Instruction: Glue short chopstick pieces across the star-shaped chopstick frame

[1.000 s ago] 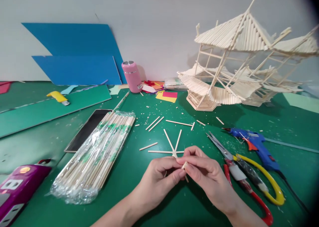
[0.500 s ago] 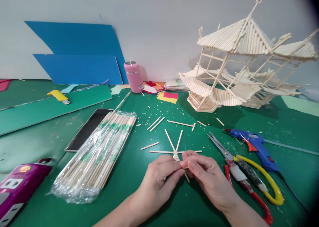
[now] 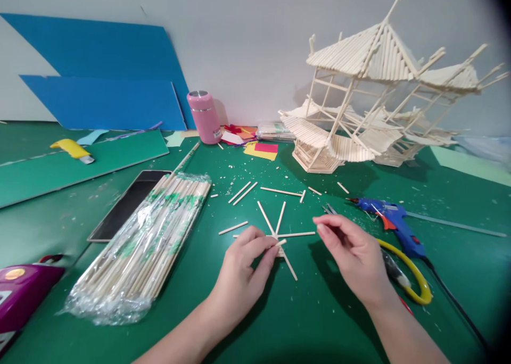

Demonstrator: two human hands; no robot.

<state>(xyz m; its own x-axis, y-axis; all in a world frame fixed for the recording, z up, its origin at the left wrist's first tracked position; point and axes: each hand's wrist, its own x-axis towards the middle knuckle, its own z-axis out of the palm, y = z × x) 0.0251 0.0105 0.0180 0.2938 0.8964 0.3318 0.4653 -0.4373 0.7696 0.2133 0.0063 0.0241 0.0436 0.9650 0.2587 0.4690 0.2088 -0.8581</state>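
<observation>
My left hand (image 3: 249, 263) pinches a short wooden stick (image 3: 281, 243) between thumb and forefinger. It is held over the centre of a star of thin sticks (image 3: 289, 265) that radiate outward on the green table. Part of the star lies hidden under these fingers. To the right, my right hand (image 3: 351, 255) hovers above the table with thumb and forefinger drawn together; anything between their tips is too small to make out. Behind that hand lie scissors (image 3: 329, 209), mostly covered, and yellow-handled pliers (image 3: 419, 289).
A blue glue gun (image 3: 393, 215) lies at right. Behind it stands a stick-built pavilion model (image 3: 359, 60). Loose sticks (image 3: 245, 192) and crumbs are scattered mid-table. At left are a bagged stick bundle (image 3: 147, 241), a phone (image 3: 128, 207) and a purple power strip (image 3: 27, 289). A pink flask (image 3: 205, 119) stands behind.
My right hand has parted from my left and moved right, over the scissors. The left hand stays near the star, its short stick now plainly visible. The view has shifted slightly.
</observation>
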